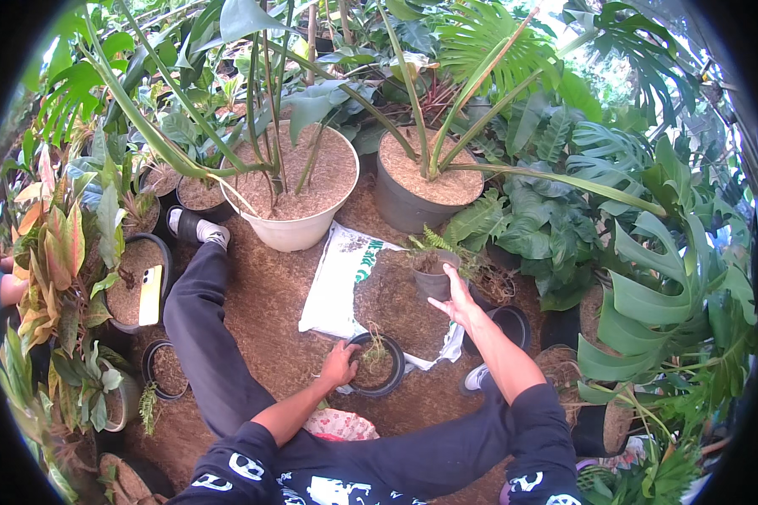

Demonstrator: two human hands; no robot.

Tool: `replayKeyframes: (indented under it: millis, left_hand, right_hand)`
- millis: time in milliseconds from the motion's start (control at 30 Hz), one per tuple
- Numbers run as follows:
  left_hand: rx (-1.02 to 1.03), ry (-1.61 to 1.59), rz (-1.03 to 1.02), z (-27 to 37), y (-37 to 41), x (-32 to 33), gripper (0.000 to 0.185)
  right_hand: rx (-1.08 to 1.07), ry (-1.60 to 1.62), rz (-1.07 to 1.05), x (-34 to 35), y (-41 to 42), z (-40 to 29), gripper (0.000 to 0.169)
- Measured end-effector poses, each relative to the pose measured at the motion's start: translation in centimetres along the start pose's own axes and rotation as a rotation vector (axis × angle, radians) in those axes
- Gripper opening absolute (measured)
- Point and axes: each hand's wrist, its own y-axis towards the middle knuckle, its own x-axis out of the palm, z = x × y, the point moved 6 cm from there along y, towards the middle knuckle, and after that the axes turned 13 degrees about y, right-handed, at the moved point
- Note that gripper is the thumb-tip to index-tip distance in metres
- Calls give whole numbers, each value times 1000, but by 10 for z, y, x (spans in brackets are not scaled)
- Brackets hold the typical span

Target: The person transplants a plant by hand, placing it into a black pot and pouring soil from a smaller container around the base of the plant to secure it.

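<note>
My left hand [340, 365] rests on the left rim of a round black plastic pot [391, 380], its fingers over the edge; a small, sparse plant [375, 353] sits in the soil of this pot. Farther forward and to the right, my right hand [456, 302] grips a small dark plastic pot [432, 278] with soil in it. Green fern fronds [437, 240] show at its rim. Between and beyond my hands, a white plastic sack [331, 284] lies under a heap of brown growing medium [391, 300].
A large white pot [303, 230] and a large grey pot [410, 205] with tall plants stand ahead. At left, a yellow phone [151, 295] lies on a potted plant's soil. An empty black pot [508, 325] is beside my right forearm. Another person's arm [12, 290] shows far left.
</note>
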Motion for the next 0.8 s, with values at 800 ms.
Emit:
replayKeyframes:
  millis: [800]
  left_hand:
    - [-38, 58, 34, 7, -6, -1, 48]
  right_hand:
    - [64, -954, -433, 36, -110, 19, 110]
